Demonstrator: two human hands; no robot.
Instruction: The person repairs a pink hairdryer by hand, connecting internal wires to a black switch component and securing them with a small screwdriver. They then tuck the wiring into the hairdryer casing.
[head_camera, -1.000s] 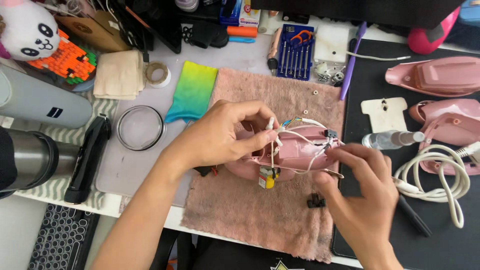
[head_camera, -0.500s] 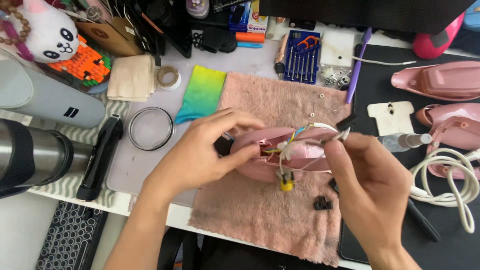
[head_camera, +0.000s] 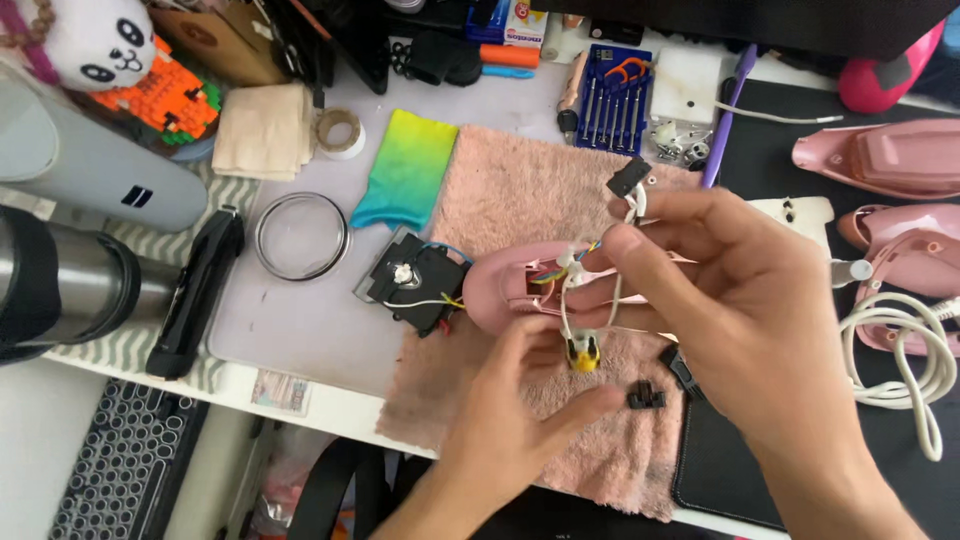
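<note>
Bench (head_camera: 300, 330) is carrying a pink towel (head_camera: 520, 190) as the work mat; disassembly is looking well underway. Pink iron shell (head_camera: 510, 285) is lying open on the towel, its inner wiring exposed. A black circuit part (head_camera: 415, 280) is sitting off the shell's left end, half on the towel edge, tethered by thin wires. Other pink iron pieces (head_camera: 880, 160) are lying well apart at the right, near a coiled white cord (head_camera: 900, 350). Judging by this, the casing is already off; the wiring is still joined to the shell, so freeing it looks like what is left.

Right hand (head_camera: 740, 300) is raised over the shell, grip pinching the white wire lead (head_camera: 632, 205) that ends in a small black clip. Left hand (head_camera: 520, 420) is reaching up from below, fingers loosely curled beside a small yellow connector (head_camera: 583, 352) dangling from the wires; cannot tell whether it is actually gripping anything.

Against half a second ago: left hand has come off the shell's left side and dropped below it; black circuit part is now uncovered; right hand has lifted the lead higher. Two small black clips (head_camera: 645, 397) are lying on the towel near the shell.
</note>
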